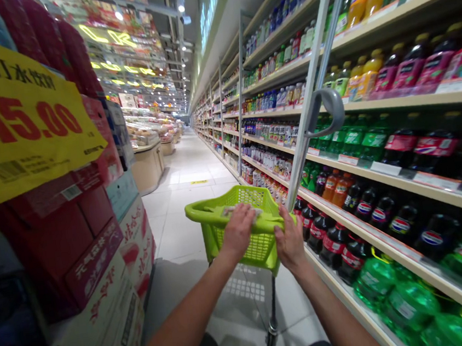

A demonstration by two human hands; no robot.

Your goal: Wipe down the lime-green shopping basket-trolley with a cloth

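Observation:
A lime-green shopping cart point(209, 247) with a perforated basket stands in front of me on its wheels. My left hand point(239, 228) is on its near handle bar, fingers bent over a small pale cloth point(256, 211) that lies against the green plastic. Part of that cloth is hidden under the fingers. At the right corner of the cart, my right hand point(289, 238) grips the green rim with its fingers curled over the top. Through the basket's holes I make out no goods.
Shelves of bottled drinks point(414, 148) run along the right, close to the cart. Stacked cartons point(94, 253) with a yellow price sign point(22, 118) crowd the left. A grey loop handle point(332, 113) juts from the shelf post. The tiled aisle point(188, 161) stretches ahead past display counters point(147, 165).

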